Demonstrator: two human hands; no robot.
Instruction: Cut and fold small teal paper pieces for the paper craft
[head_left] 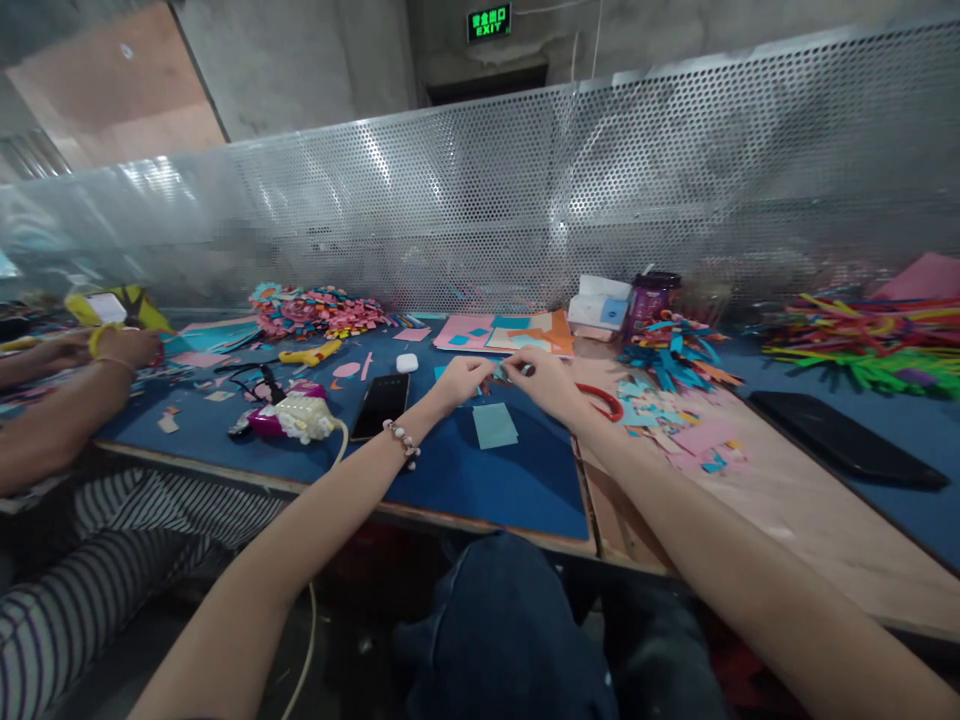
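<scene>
My left hand [465, 382] and my right hand [546, 380] meet over the blue table mat, fingertips pinched close together. Between them is a small piece of light blue paper [498, 372], partly covered by the fingers; its exact shape is too small to tell. Just below the hands, a pale teal paper square [495, 426] lies flat on the mat. Beside my right wrist rest red-handled scissors [604, 402], their blades hidden. Behind my hands, pink and orange paper sheets [457, 332] carry smaller blue pieces.
To the left lie a phone [381, 405], a white earbud case [406, 363], a glue gun [296, 414] with a cord and a yellow tool [310, 353]. Paper scraps [675, 420] and a dark cup [654, 300] are right. A co-worker's hand [131, 345] works at far left.
</scene>
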